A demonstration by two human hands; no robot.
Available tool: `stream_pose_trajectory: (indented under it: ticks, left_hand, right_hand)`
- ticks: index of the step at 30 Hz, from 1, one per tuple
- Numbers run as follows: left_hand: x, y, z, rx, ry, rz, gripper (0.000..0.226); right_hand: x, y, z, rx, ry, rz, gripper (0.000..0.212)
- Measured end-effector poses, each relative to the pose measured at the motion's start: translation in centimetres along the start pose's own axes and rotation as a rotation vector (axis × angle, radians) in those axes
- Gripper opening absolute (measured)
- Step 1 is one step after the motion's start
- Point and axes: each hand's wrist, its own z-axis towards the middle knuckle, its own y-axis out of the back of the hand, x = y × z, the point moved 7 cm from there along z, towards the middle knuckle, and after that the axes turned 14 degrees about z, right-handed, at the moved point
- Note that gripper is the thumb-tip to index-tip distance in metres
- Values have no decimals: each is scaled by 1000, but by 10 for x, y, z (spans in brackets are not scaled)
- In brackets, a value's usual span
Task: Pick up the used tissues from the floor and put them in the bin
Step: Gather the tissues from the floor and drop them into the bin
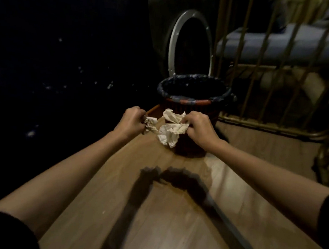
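Observation:
My left hand (130, 121) is closed around a small crumpled white tissue (150, 124). A larger bunch of crumpled tissues (171, 126) hangs from my right hand (199, 127), which grips it. Both hands are held out side by side above the wooden floor, just in front of the bin (197, 101). The bin is a round reddish basket lined with a dark bag, and its open mouth lies just beyond the tissues. The inside of the bin is too dark to see.
A brass-coloured metal rack (272, 79) stands right of the bin. Behind the bin is a dark appliance with a round silver-rimmed door (171, 47). The left side is dark, with small pale specks (30, 133). Wooden floor (156, 221) stretches toward me.

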Motion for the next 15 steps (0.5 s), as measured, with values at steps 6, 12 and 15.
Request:
stream_pose_trajectory:
  ticks: [6,12,15]
  left_hand:
    - [-56,36,100,-130,-23,-61,10]
    - [-85,20,156,-205,74,-151,9]
    - [-86,-7,171,-173,123,-173,15]
  right_hand:
    - [-16,67,82,-215,-100,36,14]
    - [-67,94,116,-324,-373,103,18]
    - [-94,82,120,-185,-448,83,31]
